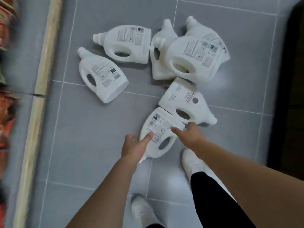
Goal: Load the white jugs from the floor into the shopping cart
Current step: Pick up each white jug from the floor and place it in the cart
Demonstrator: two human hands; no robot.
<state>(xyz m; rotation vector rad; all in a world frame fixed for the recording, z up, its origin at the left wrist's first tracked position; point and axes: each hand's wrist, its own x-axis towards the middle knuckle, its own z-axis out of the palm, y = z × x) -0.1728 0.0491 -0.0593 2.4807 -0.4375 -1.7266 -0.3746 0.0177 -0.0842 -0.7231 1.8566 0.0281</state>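
Seven white plastic handled jugs lie scattered on the grey tiled floor [92,145]. Both bare hands reach down to the nearest white jug [160,129], which lies flat by the person's white shoes: left hand [134,146] spread, fingers resting on its label; right hand [189,135] open at its far edge, fingers spread, neither yet gripping

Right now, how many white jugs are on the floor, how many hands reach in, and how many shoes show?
White jugs: 7, the nearest jug lying under the hands
Hands: 2, left hand and right hand
White shoes: 2, right shoe and left shoe
Total: 11
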